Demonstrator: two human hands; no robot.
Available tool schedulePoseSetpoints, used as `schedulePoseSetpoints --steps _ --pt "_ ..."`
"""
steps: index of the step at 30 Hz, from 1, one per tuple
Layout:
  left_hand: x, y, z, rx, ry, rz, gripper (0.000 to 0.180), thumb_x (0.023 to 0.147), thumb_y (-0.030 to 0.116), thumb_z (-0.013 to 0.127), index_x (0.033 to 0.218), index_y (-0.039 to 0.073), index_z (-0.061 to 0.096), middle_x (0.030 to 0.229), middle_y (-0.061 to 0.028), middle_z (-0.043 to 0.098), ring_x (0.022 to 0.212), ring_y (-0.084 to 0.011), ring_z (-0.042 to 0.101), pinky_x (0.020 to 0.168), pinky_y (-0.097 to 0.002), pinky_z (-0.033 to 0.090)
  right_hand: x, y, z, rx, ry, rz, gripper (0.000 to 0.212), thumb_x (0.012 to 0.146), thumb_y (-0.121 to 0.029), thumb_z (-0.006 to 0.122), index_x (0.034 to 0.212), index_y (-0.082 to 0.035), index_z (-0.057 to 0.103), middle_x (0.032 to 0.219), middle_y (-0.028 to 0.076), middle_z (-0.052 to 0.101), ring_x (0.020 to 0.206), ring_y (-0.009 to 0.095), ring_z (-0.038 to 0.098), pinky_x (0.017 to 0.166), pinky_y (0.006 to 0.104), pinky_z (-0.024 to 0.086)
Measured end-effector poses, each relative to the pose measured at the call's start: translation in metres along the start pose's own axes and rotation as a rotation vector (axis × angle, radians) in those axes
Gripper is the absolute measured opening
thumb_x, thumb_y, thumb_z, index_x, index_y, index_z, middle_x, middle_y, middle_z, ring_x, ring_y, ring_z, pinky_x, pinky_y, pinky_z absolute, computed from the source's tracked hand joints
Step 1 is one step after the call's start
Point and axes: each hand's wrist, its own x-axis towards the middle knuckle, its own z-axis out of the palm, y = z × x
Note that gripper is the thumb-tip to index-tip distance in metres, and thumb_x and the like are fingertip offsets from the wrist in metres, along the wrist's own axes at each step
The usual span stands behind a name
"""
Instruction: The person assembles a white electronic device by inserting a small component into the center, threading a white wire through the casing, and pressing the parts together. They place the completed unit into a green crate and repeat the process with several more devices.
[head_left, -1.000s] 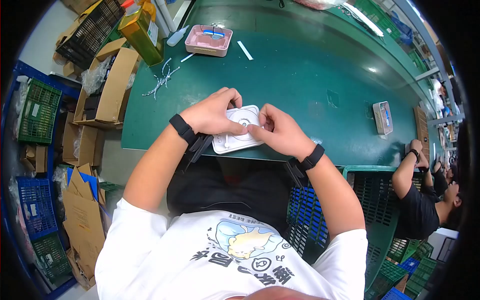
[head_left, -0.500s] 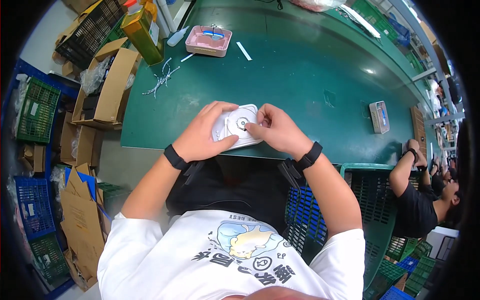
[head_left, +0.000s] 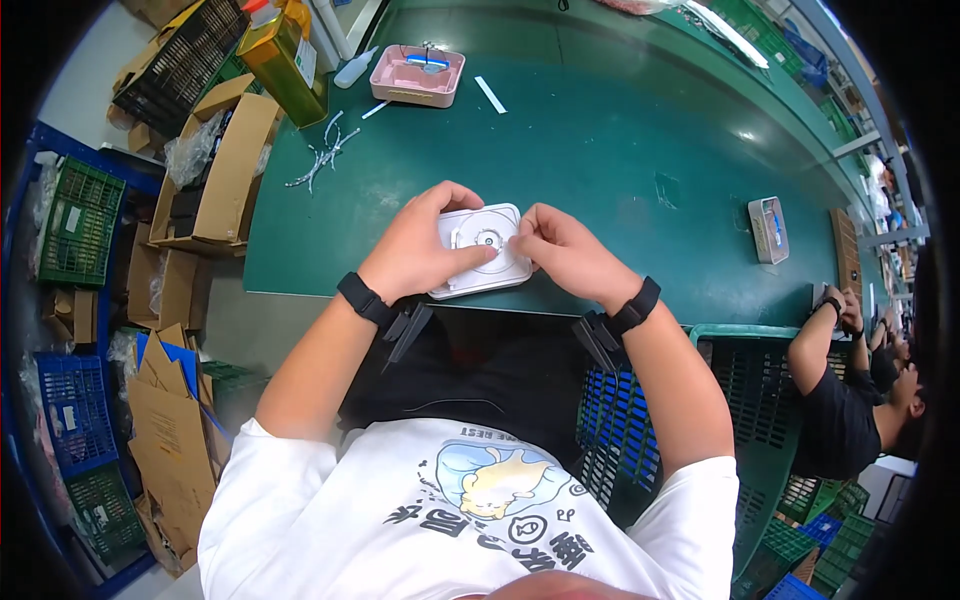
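Observation:
A white, rounded-corner plastic housing (head_left: 505, 270) with a round recessed middle lies at the table's front edge, between my hands. My left hand (head_left: 418, 245) holds it from the left, fingers round the far side and the thumb laid across the face to the round middle. At the right of that middle, my right hand (head_left: 565, 250) has its thumb and forefinger pinched together against the housing. Whatever is between those fingertips is too small to make out. Both wrists wear black straps.
On the green table (head_left: 600, 150) are a pink open box (head_left: 418, 92) with wires, white strips, a bundle of twisted wires (head_left: 325, 158) and a yellow-green can (head_left: 285, 70). A small pale box (head_left: 768, 230) lies to the right. A green crate (head_left: 745, 400) stands by my right arm; a co-worker (head_left: 840, 400) sits beyond.
My left thumb has moved from the housing's near edge up onto its round middle. The right fingertips have shifted from the centre toward the right side.

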Motion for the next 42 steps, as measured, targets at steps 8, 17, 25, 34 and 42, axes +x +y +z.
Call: schedulePoseSetpoints --steps 8,17,25,34,42 --pt "-0.008 -0.005 0.0 -0.08 0.044 0.057 0.056 0.091 0.025 0.09 0.136 0.0 0.068 0.135 -0.0179 0.074 0.124 -0.0308 0.073 0.107 -0.0404 0.058 -0.003 -0.009 0.002 -0.08 0.024 -0.006 0.031 0.104 -0.02 0.083 0.094 -0.01 0.055 0.085 -0.007 0.054 0.076 0.003 0.046 0.066 0.0234 0.042" --pt "-0.021 -0.011 0.004 0.009 0.135 0.161 0.06 0.092 0.023 0.089 0.144 0.005 0.066 0.138 -0.0182 0.069 0.129 -0.0352 0.068 0.113 -0.0422 0.054 -0.002 -0.01 0.014 -0.362 0.152 -0.079 0.036 0.102 -0.024 0.087 0.093 -0.01 0.055 0.081 -0.008 0.052 0.075 0.003 0.045 0.064 0.0244 0.04" --pt "-0.03 -0.005 -0.033 0.334 0.09 0.526 0.057 0.098 0.025 0.082 0.149 0.007 0.063 0.135 -0.0156 0.07 0.127 -0.0317 0.068 0.112 -0.0428 0.054 -0.005 -0.025 0.008 -0.322 0.172 -0.301 0.049 0.095 -0.028 0.091 0.128 -0.007 0.062 0.119 0.011 0.067 0.095 0.017 0.068 0.08 0.0338 0.056" --pt "-0.016 -0.044 -0.01 -0.989 -0.189 -0.201 0.057 0.115 0.048 0.048 0.15 0.005 0.065 0.135 -0.0121 0.077 0.123 -0.0276 0.075 0.109 -0.0441 0.058 -0.044 -0.075 0.02 -1.14 0.148 -0.974 0.103 0.07 -0.033 0.097 0.16 -0.008 0.054 0.161 0.012 0.057 0.142 0.036 0.06 0.113 0.0515 0.052" --pt "-0.031 -0.026 0.01 -0.773 -0.124 -0.203 0.058 0.12 0.039 0.045 0.164 0.001 0.043 0.139 -0.0196 0.07 0.114 -0.0322 0.077 0.086 -0.0445 0.069 -0.074 -0.035 -0.125 -1.194 0.635 -0.27 0.082 0.066 -0.049 0.094 0.126 0.002 0.07 0.124 0.024 0.069 0.12 0.042 0.067 0.104 0.0486 0.058"
